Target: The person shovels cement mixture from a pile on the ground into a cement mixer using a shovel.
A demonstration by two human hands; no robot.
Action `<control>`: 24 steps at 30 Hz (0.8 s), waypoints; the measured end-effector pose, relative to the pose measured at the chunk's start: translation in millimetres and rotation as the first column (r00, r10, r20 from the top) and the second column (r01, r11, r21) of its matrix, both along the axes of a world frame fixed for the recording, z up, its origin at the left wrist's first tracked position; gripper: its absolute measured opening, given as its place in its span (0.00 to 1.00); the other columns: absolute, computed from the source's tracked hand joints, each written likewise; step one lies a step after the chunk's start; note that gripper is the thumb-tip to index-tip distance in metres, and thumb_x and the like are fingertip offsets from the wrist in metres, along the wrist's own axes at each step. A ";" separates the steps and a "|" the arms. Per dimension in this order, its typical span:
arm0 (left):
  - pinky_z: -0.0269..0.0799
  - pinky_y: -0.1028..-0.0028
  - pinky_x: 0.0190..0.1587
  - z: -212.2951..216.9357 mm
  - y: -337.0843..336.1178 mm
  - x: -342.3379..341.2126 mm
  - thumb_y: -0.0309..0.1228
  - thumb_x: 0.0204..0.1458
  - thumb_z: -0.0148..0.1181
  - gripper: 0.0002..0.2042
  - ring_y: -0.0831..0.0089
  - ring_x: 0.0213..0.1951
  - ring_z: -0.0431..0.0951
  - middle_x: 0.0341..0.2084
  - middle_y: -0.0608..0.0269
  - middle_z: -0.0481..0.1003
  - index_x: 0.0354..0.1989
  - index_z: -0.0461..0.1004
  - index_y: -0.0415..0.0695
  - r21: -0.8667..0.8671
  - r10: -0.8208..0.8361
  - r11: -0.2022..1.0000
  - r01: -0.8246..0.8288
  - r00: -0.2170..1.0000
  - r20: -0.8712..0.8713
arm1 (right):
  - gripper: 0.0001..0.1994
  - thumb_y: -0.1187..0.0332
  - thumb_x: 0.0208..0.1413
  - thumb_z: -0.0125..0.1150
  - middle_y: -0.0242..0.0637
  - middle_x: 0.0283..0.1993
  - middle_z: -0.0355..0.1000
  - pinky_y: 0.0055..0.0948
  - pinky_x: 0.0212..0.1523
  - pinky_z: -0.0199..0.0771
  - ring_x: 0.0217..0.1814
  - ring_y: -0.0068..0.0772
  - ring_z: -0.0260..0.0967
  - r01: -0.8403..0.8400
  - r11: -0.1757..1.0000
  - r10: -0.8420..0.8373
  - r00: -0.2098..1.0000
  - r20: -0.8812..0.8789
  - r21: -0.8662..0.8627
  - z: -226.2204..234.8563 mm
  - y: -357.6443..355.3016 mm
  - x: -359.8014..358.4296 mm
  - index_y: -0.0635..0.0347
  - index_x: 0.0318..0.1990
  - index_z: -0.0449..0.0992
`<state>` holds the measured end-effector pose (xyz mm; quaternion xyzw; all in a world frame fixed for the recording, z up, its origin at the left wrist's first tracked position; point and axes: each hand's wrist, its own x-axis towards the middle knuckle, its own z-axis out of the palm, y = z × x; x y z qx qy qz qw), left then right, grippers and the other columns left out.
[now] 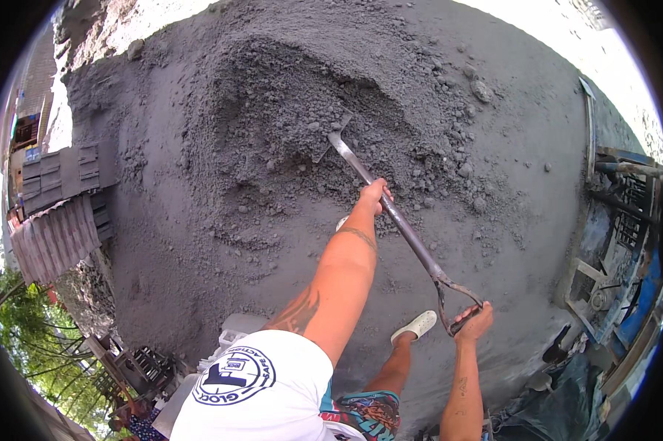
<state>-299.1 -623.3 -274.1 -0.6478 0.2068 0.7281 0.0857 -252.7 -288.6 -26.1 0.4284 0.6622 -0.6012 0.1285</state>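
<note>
Now left hand (374, 194) wrapped round shovel (390, 213) shaft, right hand (475, 320) closed on its D-grip (blade ahead, buried in sand (273, 110)); white shoe (414, 325) just beside right hand

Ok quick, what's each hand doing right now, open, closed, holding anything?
Left hand: closed around the shaft of the shovel, midway along.
Right hand: closed on the shovel's D-shaped end grip.

matt metal shovel (390, 213) in rough, lumpy grey gravel-and-sand heap (287, 110).
</note>
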 end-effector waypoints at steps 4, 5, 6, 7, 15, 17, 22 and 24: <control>0.73 0.61 0.24 56.2 46.7 6.7 0.29 0.50 0.56 0.08 0.64 0.18 0.70 0.16 0.58 0.67 0.25 0.64 0.42 0.136 0.104 0.986 -0.096 0.993 -0.051 | 0.15 0.55 0.58 0.44 0.34 0.15 0.58 0.29 0.11 0.59 0.12 0.29 0.54 -0.054 0.993 0.055 0.998 -0.011 0.101 56.5 45.7 0.9 0.54 0.26 0.60; 0.73 0.61 0.23 74.4 55.5 10.7 0.29 0.51 0.56 0.08 0.65 0.18 0.70 0.16 0.58 0.67 0.25 0.65 0.41 0.168 0.142 0.977 -0.133 0.989 -0.044 | 0.15 0.55 0.58 0.44 0.34 0.15 0.58 0.29 0.11 0.59 0.12 0.29 0.54 -0.075 0.992 0.078 0.997 -0.028 0.101 76.7 56.9 -2.6 0.54 0.26 0.60; 0.73 0.62 0.23 93.4 67.4 15.3 0.29 0.50 0.56 0.07 0.66 0.19 0.70 0.17 0.58 0.67 0.26 0.66 0.41 0.145 0.157 0.978 -0.150 0.987 -0.036 | 0.15 0.56 0.57 0.44 0.35 0.15 0.58 0.29 0.11 0.60 0.11 0.29 0.54 -0.101 0.991 0.102 0.995 -0.011 0.086 96.9 67.6 -9.0 0.56 0.26 0.61; 0.74 0.61 0.24 106.7 70.4 24.9 0.28 0.50 0.56 0.06 0.67 0.20 0.71 0.18 0.59 0.67 0.26 0.66 0.40 0.152 0.162 0.977 -0.152 0.985 -0.053 | 0.14 0.57 0.57 0.43 0.36 0.15 0.58 0.29 0.10 0.60 0.11 0.30 0.55 -0.133 0.989 0.133 0.991 0.003 0.062 114.3 70.7 -16.5 0.58 0.26 0.61; 0.75 0.61 0.24 230.8 51.8 177.2 0.27 0.49 0.56 0.05 0.67 0.18 0.70 0.18 0.60 0.67 0.26 0.67 0.40 -0.096 0.529 0.840 -0.534 0.845 -0.080 | 0.17 0.57 0.58 0.44 0.38 0.13 0.59 0.31 0.09 0.64 0.09 0.32 0.57 -0.493 0.858 0.498 0.867 -0.002 -0.147 174.3 71.4 -16.5 0.59 0.23 0.62; 0.75 0.62 0.23 267.9 35.2 236.9 0.27 0.49 0.56 0.06 0.67 0.18 0.71 0.17 0.60 0.68 0.25 0.67 0.40 -0.128 0.629 0.756 -0.642 0.766 -0.131 | 0.18 0.56 0.58 0.44 0.38 0.12 0.59 0.31 0.09 0.64 0.09 0.33 0.57 -0.585 0.775 0.600 0.800 -0.013 -0.241 164.8 56.8 -5.9 0.59 0.22 0.62; 0.73 0.62 0.22 400.5 16.2 397.0 0.29 0.48 0.56 0.08 0.65 0.18 0.71 0.15 0.58 0.67 0.21 0.67 0.40 -0.506 0.690 0.447 -0.737 0.645 -0.329 | 0.17 0.56 0.57 0.46 0.37 0.14 0.61 0.31 0.11 0.64 0.10 0.33 0.58 -0.628 0.537 0.723 0.687 -0.076 -0.564 156.1 2.6 67.1 0.58 0.23 0.64; 0.72 0.63 0.23 476.4 27.2 461.8 0.31 0.48 0.56 0.10 0.64 0.17 0.71 0.13 0.58 0.66 0.20 0.66 0.41 -0.600 0.691 0.319 -0.733 0.614 -0.382 | 0.18 0.52 0.55 0.46 0.36 0.14 0.61 0.32 0.15 0.64 0.13 0.34 0.60 -0.675 0.408 0.788 0.601 -0.137 -0.615 183.6 -16.7 112.9 0.55 0.21 0.63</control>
